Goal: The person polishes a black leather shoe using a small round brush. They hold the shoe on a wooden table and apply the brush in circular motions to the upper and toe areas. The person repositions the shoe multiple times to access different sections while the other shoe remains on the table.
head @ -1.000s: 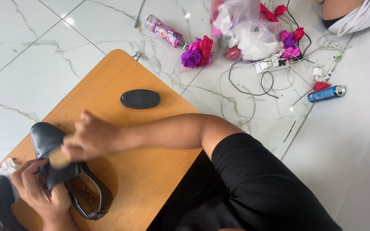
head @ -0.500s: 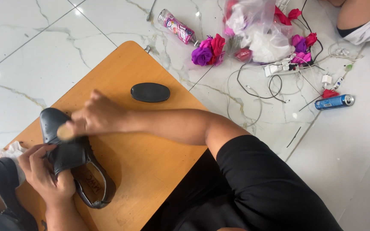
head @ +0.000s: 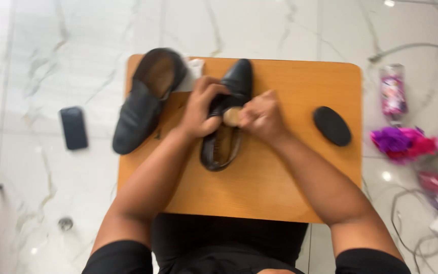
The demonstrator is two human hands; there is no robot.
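Hands met over a black shoe (head: pixel 231 109) that lay lengthwise near the middle of a small orange wooden table (head: pixel 280 182), toe pointing away from the person and its open mouth facing up. The left hand (head: pixel 201 106) was wrapped over the upper from the left side, fingers closed on the leather, apparently to pin the shoe against the board so it would not slide. The right hand (head: pixel 262 115) was clenched around a small tan, rounded item (head: pixel 231 116), likely a brush handle or applicator; motion blur prevented a firm identification. That item was pressed against the shoe at the throat, so both hands sat close together, almost touching, each gripping something. A second black shoe (head: pixel 145 99) lay tilted at the table's far left corner, heel partly over a white cloth (head: pixel 193 71), set aside clear of the working hands. A black oval object (head: pixel 332 126) rested on the right part of the table, apart from the right hand but, in my judgement, within easy reach. Off the table, a dark phone (head: pixel 73 128) lay on the marble floor (head: pixel 41 61) to the left, and pink and purple artificial flowers (head: pixel 404 142) with a cylindrical wrapped packet (head: pixel 393 91) lay to the right.
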